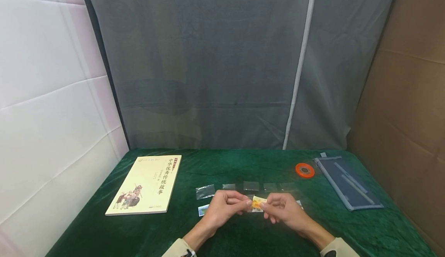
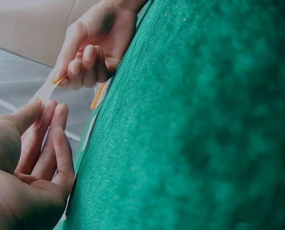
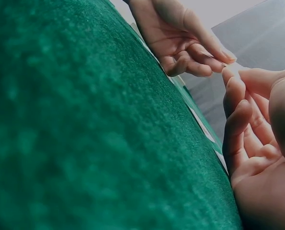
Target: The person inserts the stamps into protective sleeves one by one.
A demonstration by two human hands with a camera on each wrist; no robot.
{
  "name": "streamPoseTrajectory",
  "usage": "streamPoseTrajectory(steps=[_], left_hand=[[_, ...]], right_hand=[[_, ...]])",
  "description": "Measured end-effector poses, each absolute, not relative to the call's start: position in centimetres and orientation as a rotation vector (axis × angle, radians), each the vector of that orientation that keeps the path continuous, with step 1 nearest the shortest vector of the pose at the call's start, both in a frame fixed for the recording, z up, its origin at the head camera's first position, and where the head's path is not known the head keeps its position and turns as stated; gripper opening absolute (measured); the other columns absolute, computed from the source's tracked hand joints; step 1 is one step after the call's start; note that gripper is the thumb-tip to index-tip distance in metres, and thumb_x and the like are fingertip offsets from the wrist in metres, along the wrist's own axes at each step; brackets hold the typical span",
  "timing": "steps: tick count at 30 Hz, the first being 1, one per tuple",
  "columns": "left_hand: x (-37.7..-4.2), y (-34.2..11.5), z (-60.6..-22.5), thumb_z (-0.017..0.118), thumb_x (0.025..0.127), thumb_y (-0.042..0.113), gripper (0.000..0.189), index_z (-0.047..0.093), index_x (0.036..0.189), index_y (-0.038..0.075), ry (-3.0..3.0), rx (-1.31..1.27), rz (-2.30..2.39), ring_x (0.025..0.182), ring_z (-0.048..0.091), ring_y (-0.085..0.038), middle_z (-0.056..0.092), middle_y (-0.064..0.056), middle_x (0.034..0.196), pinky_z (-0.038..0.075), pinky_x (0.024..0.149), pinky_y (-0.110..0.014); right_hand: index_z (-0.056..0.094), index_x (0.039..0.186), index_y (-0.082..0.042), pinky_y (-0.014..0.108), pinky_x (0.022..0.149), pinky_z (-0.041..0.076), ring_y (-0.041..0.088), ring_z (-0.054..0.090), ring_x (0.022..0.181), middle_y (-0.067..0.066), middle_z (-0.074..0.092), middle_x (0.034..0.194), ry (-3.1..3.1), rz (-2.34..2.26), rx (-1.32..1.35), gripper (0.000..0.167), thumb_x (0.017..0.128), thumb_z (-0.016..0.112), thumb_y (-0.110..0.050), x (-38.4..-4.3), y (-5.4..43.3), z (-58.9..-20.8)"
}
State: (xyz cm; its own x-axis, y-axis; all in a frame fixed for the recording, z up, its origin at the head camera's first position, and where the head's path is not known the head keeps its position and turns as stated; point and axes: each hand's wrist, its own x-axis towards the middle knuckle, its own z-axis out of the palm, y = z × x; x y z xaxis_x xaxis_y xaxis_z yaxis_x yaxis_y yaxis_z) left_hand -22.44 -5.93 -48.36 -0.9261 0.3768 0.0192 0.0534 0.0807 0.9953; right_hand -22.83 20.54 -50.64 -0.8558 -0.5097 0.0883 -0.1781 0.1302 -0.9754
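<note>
Both hands meet above the green cloth in the head view. My right hand (image 1: 286, 212) pinches a small yellow-and-white stamp-like paper (image 1: 258, 202) between thumb and fingers. Opposite it, my left hand (image 1: 225, 207) pinches a small clear plastic sleeve (image 2: 39, 119) by thumb and fingertips, touching or very near the paper's left edge. Whether the paper's edge lies inside the sleeve I cannot tell. A blue-and-green stamp-like paper (image 1: 203, 210) lies partly hidden by the left hand. Another pale piece (image 1: 299, 203) shows just behind the right hand.
Several clear sleeves (image 1: 251, 186) lie in a row beyond the hands. At the left is a cream book (image 1: 147, 183). An orange ring-shaped roll (image 1: 304, 170) and a dark blue zip pouch (image 1: 349, 183) lie at the right. Grey fabric (image 1: 222, 64) hangs behind the table.
</note>
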Motion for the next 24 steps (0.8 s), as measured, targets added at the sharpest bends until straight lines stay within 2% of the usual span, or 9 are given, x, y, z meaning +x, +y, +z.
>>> streamPoseTrajectory(steps=[10,18,24], left_hand=[[-22.4,-5.89,-48.35,0.082,0.099,0.032,0.024,0.082,0.106,0.009,2.124,0.469,1.902,0.089,0.082,-0.018,0.085,-0.011,0.096,0.062,0.077,-0.029],[-22.35,-5.78,-48.47,0.082,0.099,0.03,0.027,0.078,0.11,0.006,2.072,0.456,1.947,0.091,0.083,-0.022,0.085,-0.014,0.097,0.063,0.074,-0.029],[-22.3,-5.79,-48.49,0.081,0.099,0.028,0.024,0.08,0.111,0.007,2.074,0.458,1.948,0.09,0.083,-0.022,0.085,-0.013,0.097,0.062,0.073,-0.027]], right_hand=[[0.067,0.099,0.007,0.021,0.057,0.053,0.003,0.064,0.064,-0.003,0.076,0.082,2.127,-1.779,-0.736,0.025,0.11,0.065,-0.016,-22.92,20.66,-50.68],[0.068,0.095,0.003,0.021,0.057,0.052,0.004,0.064,0.063,-0.002,0.075,0.08,2.157,-1.747,-0.718,0.025,0.108,0.067,-0.018,-22.76,20.5,-50.56],[0.069,0.096,0.002,0.021,0.058,0.053,0.004,0.064,0.064,-0.002,0.075,0.081,2.148,-1.746,-0.725,0.022,0.107,0.069,-0.017,-22.73,20.43,-50.55]])
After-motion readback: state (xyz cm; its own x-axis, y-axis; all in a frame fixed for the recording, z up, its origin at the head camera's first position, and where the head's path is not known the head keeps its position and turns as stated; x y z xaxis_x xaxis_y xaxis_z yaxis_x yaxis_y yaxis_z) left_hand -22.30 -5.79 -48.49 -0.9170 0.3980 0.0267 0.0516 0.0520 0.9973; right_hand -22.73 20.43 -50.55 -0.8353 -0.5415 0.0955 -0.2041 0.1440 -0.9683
